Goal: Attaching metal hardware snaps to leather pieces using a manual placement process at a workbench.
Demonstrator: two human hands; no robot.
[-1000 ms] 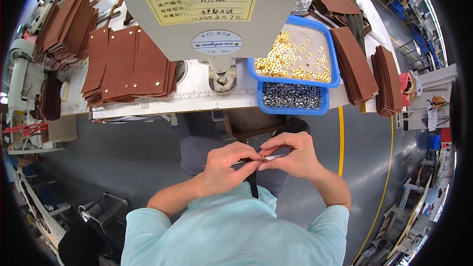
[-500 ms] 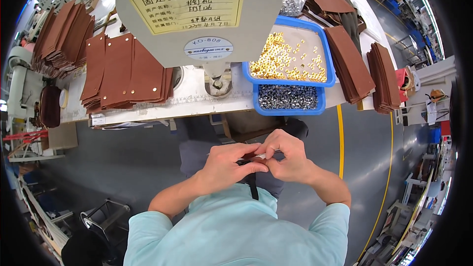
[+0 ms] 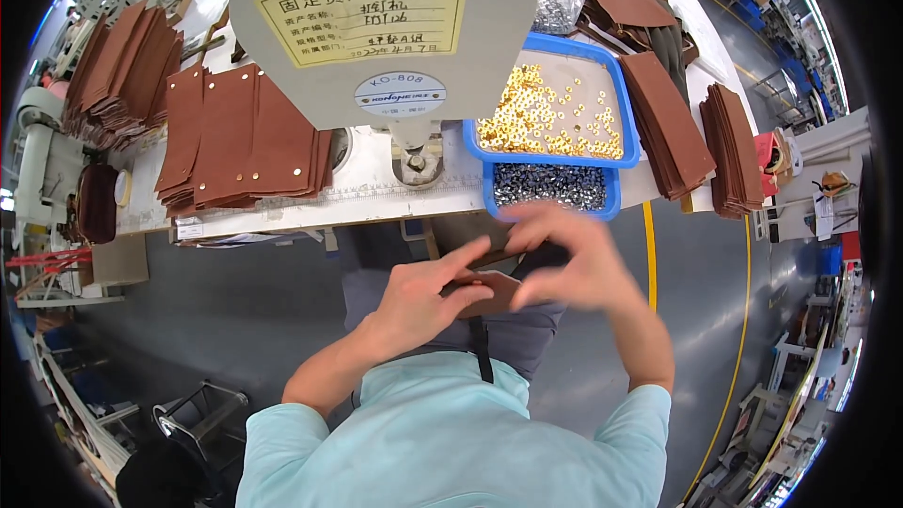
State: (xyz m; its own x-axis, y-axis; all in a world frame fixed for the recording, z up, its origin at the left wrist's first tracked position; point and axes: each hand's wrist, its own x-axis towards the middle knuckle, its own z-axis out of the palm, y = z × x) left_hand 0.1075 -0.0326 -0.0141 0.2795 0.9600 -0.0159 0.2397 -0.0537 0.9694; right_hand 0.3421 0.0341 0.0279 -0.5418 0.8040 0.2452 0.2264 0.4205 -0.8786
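Note:
Over my lap, my left hand (image 3: 420,293) pinches a small brown leather piece (image 3: 499,293) between thumb and fingers. My right hand (image 3: 578,259) is smeared by motion, its thumb and fingers spread apart. Its thumb is close to the right end of the leather piece; whether they touch I cannot tell. The right fingertips are just in front of a blue tray of dark metal studs (image 3: 550,186). Behind that tray, a larger blue tray (image 3: 628,113) contains loose gold-coloured rings.
A grey press machine (image 3: 376,99) rises above the white table (image 3: 376,202). Brown leather panels with studs (image 3: 245,136) lie left of it. More leather stacks (image 3: 666,122) stand right of the trays, and another (image 3: 122,66) at the far left.
My right hand has let go of the leather piece and moved up and right, its fingers opening. My left hand still holds the piece, which now shows more of its flat face.

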